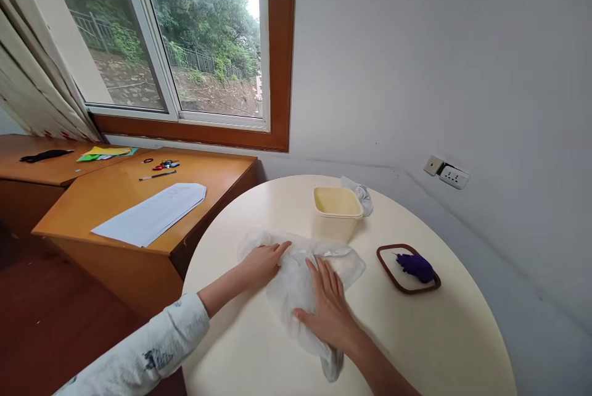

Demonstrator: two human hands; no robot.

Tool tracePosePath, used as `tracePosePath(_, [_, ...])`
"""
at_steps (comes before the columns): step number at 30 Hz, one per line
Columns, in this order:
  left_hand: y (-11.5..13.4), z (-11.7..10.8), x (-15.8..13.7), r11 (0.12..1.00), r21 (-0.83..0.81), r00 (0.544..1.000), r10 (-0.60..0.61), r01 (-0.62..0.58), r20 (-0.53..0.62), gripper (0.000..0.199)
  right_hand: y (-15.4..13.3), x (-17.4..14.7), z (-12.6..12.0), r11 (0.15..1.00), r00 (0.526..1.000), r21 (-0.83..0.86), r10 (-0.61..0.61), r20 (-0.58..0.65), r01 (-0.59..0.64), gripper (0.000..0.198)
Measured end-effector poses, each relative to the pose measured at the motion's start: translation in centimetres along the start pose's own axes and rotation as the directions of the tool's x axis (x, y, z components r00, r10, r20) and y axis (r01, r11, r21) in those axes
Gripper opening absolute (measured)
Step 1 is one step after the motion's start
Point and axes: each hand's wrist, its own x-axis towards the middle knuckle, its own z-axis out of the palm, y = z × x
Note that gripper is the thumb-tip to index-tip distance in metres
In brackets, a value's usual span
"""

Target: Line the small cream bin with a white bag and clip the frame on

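A crumpled, see-through plastic bag (pixel 291 288) is spread on the round cream table (pixel 226 353). My left hand (pixel 264 265) rests on its left part, thumb stretched out and the other fingers partly tucked under or behind folds. Lying flat on the right part of the bag is my right hand (pixel 329 306), its fingers spread. Just behind the bag stands a pale yellow plastic container (pixel 337 223), open at the top. To the right, a brown lid frame (pixel 398 285) lies on the table with a dark purple bundle (pixel 417 266) on it.
Another clear plastic wrap (pixel 363 195) sits behind the container near the wall. On the left, a wooden desk (pixel 222 168) holds white papers (pixel 155 212), a pen (pixel 157 176), red-handled scissors (pixel 165 165) and coloured sheets (pixel 106 152). A wall socket (pixel 454 176) is at the right.
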Motion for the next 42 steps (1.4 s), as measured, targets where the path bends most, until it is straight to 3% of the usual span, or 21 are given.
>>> tracePosePath(7, [-1.5, -2.1, -0.8, 0.994, 0.104, 0.998, -0.026, 0.02, 0.061, 0.084, 2.8, 1.0, -1.2, 0.991, 1.0, -0.137, 0.002, -0.013, -0.004, 0.067])
tracePosePath(9, [-1.8, -2.9, -1.1, 0.992, 0.126, 0.996, -0.037, 0.027, 0.082, 0.07, 3.8, 1.2, -2.0, 0.978, 0.999, -0.206, 0.032, -0.013, -0.034, 0.063])
tracePosePath(13, [-2.0, -4.1, -1.5, 0.991, 0.13, 0.992, -0.053, 0.038, 0.116, 0.018, 5.7, 1.2, -3.5, 0.938, 0.996, -0.335, 0.089, -0.025, -0.092, 0.043])
tracePosePath(18, [-2.1, -5.5, -1.6, 0.995, 0.099, 0.999, -0.007, 0.004, 0.035, 0.015, 7.8, 0.7, -5.6, 0.872, 0.98, -0.448, 0.17, -0.103, -0.198, 0.032])
tracePosePath(21, [-2.0, -6.3, -1.7, 0.998, 0.024, 0.997, 0.061, -0.06, -0.038, 0.019, 7.3, 0.2, -7.4, 0.906, 0.975, -0.367, 0.163, -0.154, -0.209, 0.048])
tracePosePath(25, [-1.2, -7.1, -1.9, 0.991, -0.056, 0.99, 0.12, -0.124, -0.072, 0.02, 3.8, 0.0, -9.3, 0.995, 0.999, -0.098, -0.004, -0.047, -0.001, 0.077])
tracePosePath(28, [0.1, -7.9, -2.2, 0.983, -0.121, 0.99, 0.136, -0.14, -0.042, 0.02, 1.6, 0.8, -9.0, 0.997, 0.998, -0.044, -0.068, -0.003, 0.068, 0.09])
tracePosePath(31, [1.4, -8.6, -2.7, 0.974, -0.16, 0.987, 0.158, -0.158, -0.013, 0.019, 1.5, 1.8, -7.0, 0.993, 0.99, -0.066, -0.087, 0.107, 0.094, 0.096])
tracePosePath(34, [1.4, -8.9, -3.2, 0.984, -0.119, 0.991, 0.133, -0.131, 0.006, 0.018, 3.0, 2.3, -5.0, 0.993, 0.98, -0.085, -0.065, 0.187, 0.082, 0.078])
tracePosePath(38, [-0.8, -8.9, -3.4, 0.998, -0.045, 0.996, 0.056, -0.053, 0.073, 0.018, 5.2, 1.9, -4.1, 0.975, 0.994, -0.214, -0.031, 0.104, 0.053, 0.025])
tracePosePath(42, [-3.5, -9.3, -3.5, 0.998, -0.045, 0.99, -0.035, 0.042, 0.136, 0.018, 6.5, 1.1, -4.8, 0.957, 1.0, -0.288, -0.023, 0.0, 0.022, 0.014])
